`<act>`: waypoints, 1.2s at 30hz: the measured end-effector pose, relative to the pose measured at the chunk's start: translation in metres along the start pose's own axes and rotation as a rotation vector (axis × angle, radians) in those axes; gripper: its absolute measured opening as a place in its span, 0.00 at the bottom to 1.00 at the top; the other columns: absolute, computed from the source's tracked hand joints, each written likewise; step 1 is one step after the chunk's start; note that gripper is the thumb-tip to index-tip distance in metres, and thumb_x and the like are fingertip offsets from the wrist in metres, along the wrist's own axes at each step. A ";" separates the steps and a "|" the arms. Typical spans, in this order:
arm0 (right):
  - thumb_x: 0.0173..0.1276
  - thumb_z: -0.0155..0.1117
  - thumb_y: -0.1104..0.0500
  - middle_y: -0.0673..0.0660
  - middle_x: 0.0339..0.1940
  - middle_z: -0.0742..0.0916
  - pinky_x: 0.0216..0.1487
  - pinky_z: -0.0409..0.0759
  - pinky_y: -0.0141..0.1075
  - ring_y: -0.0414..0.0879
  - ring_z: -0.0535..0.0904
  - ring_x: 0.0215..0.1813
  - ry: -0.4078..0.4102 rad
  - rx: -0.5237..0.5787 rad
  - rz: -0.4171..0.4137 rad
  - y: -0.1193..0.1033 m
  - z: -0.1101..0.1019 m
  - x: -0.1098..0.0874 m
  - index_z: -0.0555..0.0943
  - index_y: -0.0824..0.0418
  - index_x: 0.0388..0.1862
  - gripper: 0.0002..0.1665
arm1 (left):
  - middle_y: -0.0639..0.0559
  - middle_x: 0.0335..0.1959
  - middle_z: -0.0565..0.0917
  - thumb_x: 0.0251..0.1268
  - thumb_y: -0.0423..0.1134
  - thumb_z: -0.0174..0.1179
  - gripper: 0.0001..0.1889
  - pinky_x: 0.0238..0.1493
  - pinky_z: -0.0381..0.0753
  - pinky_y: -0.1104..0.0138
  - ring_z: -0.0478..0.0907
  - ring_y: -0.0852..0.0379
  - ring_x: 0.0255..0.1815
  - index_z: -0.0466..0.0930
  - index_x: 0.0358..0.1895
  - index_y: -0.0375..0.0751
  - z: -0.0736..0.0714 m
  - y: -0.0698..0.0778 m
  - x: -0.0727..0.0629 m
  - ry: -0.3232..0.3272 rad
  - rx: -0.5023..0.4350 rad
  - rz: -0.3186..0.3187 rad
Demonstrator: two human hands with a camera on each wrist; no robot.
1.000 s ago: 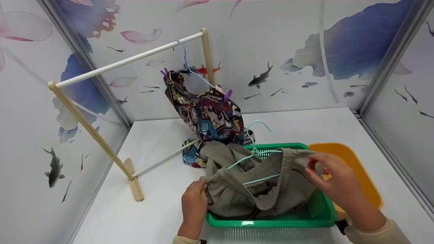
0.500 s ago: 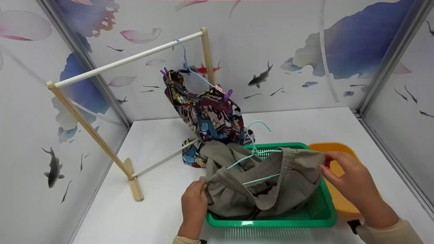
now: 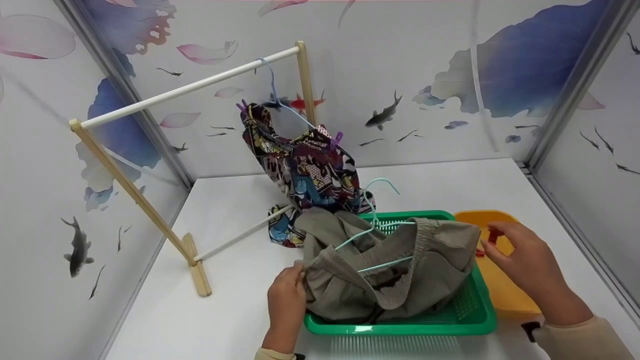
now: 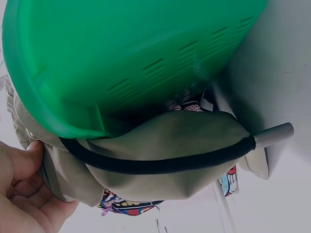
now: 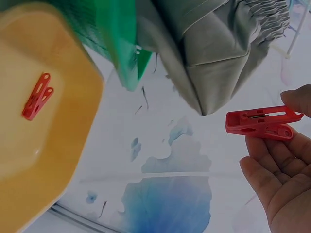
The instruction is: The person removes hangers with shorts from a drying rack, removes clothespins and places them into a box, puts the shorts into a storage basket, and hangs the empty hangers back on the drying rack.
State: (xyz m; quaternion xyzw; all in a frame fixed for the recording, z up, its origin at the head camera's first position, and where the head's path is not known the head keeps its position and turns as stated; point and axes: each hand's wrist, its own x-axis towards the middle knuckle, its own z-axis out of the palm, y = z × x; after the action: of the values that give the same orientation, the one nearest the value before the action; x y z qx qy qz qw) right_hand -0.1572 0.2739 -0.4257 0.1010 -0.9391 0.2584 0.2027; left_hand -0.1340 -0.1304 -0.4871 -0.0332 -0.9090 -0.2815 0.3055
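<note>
Greyish-khaki trousers (image 3: 440, 265) with an elastic waistband lie over a green basket (image 3: 400, 330), a mint-green hanger (image 3: 361, 234) inside the waist. At the waist's left end, my left hand (image 3: 286, 302) pinches the fabric between thumb and fingers; the left wrist view shows this hand (image 4: 29, 189) at the basket's rim. My right hand (image 3: 530, 270) is just off the right end of the waist. Between its thumb and fingers it holds a red clothespin (image 5: 262, 122), pointing at the trouser corner (image 5: 206, 92) with a small gap between.
A yellow tray (image 3: 520, 300) with another red clothespin (image 5: 37, 97) stands right of the basket. Behind is a wooden rack with a white rail (image 3: 190, 90). From it hangs a patterned garment (image 3: 320, 175) on a blue hanger, fastened with purple clothespins (image 3: 336, 140).
My right hand, over the trousers' right end a second ago, touched the corner, then drew off to the right with the clothespin. That corner now reaches further out. My left hand stays put.
</note>
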 end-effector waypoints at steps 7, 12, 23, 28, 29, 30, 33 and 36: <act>0.60 0.68 0.66 0.68 0.40 0.81 0.40 0.80 0.53 0.58 0.75 0.38 -0.064 -0.023 0.054 0.019 0.000 0.007 0.76 0.75 0.51 0.22 | 0.45 0.31 0.85 0.54 0.22 0.66 0.07 0.37 0.84 0.60 0.84 0.50 0.36 0.84 0.36 0.31 -0.001 0.001 -0.001 0.005 -0.012 0.001; 0.64 0.66 0.63 0.71 0.43 0.79 0.47 0.76 0.61 0.62 0.75 0.41 -0.165 -0.023 0.116 0.034 0.002 0.014 0.73 0.77 0.55 0.25 | 0.44 0.31 0.85 0.53 0.22 0.66 0.08 0.36 0.84 0.61 0.84 0.48 0.36 0.84 0.37 0.30 -0.001 0.000 -0.002 0.017 -0.006 0.023; 0.68 0.64 0.57 0.71 0.44 0.78 0.50 0.75 0.61 0.61 0.73 0.42 -0.360 -0.010 0.218 0.065 0.006 0.032 0.71 0.79 0.56 0.29 | 0.44 0.32 0.85 0.53 0.22 0.66 0.07 0.37 0.84 0.61 0.84 0.49 0.36 0.84 0.37 0.30 0.000 0.000 -0.002 0.008 0.006 0.016; 0.68 0.63 0.58 0.72 0.45 0.78 0.49 0.77 0.60 0.60 0.74 0.42 -0.399 -0.003 0.231 0.074 0.011 0.037 0.70 0.79 0.58 0.29 | 0.44 0.32 0.85 0.54 0.22 0.66 0.08 0.38 0.84 0.60 0.84 0.48 0.37 0.84 0.38 0.30 -0.001 0.000 -0.002 0.005 0.001 0.009; 0.68 0.63 0.57 0.73 0.46 0.78 0.50 0.76 0.60 0.61 0.74 0.43 -0.410 0.001 0.238 0.075 0.012 0.038 0.69 0.79 0.59 0.30 | 0.44 0.32 0.85 0.53 0.22 0.66 0.08 0.38 0.84 0.60 0.84 0.48 0.37 0.84 0.38 0.30 -0.001 0.000 -0.002 0.006 -0.002 0.008; 0.68 0.63 0.57 0.74 0.46 0.78 0.50 0.76 0.60 0.62 0.74 0.43 -0.417 0.002 0.240 0.076 0.013 0.039 0.69 0.79 0.59 0.30 | 0.44 0.32 0.85 0.54 0.22 0.66 0.08 0.38 0.84 0.60 0.84 0.48 0.37 0.84 0.38 0.30 -0.001 0.000 -0.001 0.006 -0.005 0.007; 0.69 0.62 0.56 0.76 0.50 0.77 0.52 0.75 0.61 0.64 0.75 0.46 -0.441 0.010 0.258 0.078 0.015 0.042 0.67 0.80 0.61 0.33 | 0.44 0.32 0.85 0.54 0.22 0.66 0.07 0.38 0.84 0.60 0.84 0.48 0.36 0.84 0.37 0.30 -0.001 0.000 -0.001 0.006 -0.010 0.007; 0.69 0.62 0.56 0.78 0.52 0.75 0.54 0.74 0.62 0.66 0.74 0.47 -0.465 0.012 0.270 0.082 0.019 0.045 0.66 0.80 0.62 0.34 | 0.44 0.32 0.85 0.54 0.22 0.65 0.08 0.38 0.84 0.60 0.84 0.49 0.37 0.84 0.38 0.30 -0.001 0.001 0.000 -0.002 -0.007 0.000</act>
State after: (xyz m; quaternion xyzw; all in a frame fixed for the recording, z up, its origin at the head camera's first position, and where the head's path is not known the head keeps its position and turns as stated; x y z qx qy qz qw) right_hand -0.2278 0.3298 -0.4576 0.0324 -0.9639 0.2586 -0.0554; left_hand -0.1327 -0.1305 -0.4861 -0.0346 -0.9084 -0.2847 0.3044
